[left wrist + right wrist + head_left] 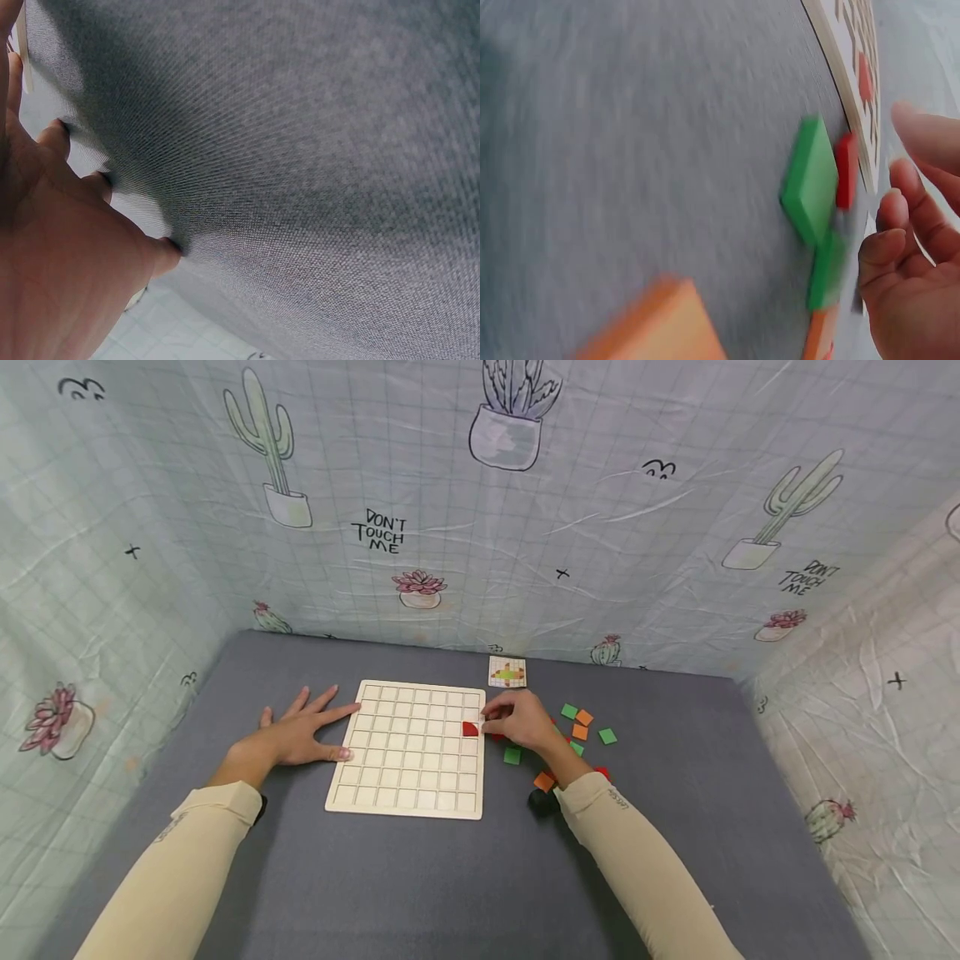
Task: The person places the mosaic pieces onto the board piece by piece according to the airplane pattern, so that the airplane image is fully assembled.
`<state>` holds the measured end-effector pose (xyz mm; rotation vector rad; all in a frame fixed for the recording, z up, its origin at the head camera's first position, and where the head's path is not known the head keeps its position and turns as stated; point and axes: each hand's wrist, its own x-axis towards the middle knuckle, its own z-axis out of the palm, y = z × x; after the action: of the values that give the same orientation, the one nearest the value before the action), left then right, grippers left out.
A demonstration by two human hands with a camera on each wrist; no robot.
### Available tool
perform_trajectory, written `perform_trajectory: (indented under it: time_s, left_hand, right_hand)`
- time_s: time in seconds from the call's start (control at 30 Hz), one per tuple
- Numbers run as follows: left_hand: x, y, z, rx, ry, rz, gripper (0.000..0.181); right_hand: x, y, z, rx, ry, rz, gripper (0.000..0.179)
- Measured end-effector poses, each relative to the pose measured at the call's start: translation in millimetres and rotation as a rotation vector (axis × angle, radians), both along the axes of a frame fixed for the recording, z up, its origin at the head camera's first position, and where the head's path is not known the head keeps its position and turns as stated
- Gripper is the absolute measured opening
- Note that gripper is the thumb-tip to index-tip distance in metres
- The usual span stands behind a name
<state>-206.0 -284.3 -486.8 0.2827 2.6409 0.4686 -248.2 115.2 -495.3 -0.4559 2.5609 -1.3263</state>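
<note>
A pale square board [405,785] with a grid of cells lies on the grey table. My left hand [303,735] is spread at its left side, with the thumb and index finger on the rim and the other fingertips on the cloth [315,165]. One red quarter-round tile [470,728] lies in a cell at the board's right side. Beside that tile, at the right rim, is my right hand [521,720], its fingers loosely bent. In the right wrist view no piece shows between the thumb and fingers. A green tile [810,180] and a red tile [846,171] lie below this hand.
A small pattern card [507,672] lies behind the board. Several green, orange [580,732] and red tiles are scattered to the right, partly hidden by the right arm. A black object [542,803] sits by the right sleeve. Printed fabric [465,527] hangs around the table.
</note>
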Motion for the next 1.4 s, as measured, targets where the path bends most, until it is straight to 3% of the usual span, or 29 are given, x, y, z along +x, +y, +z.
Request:
perform_trajectory:
  time_s: [0.33,0.7,1.07,1.4]
  left_hand:
    - [1.7,1.1,2.0,0.004,0.000,0.001,0.097]
    - [0.8,1.4,-1.3,0.004,0.010,-0.001,0.099]
    - [-0.6,0.6,-3.9,-0.013,-0.001,0.015,0.100]
    - [1.1,2.4,-1.7,-0.007,-0.003,0.015,0.099]
  right_hand:
    - [-0.3,-10,-12.0,0.019,0.022,0.042,0.012]
    - [2.8,-11,-7.2,0.058,0.008,0.051,0.007]
    - [-4.8,29,7.5,0.021,0.012,0.048,0.009]
    - [-11.6,67,5.4,0.050,0.014,0.039,0.012]
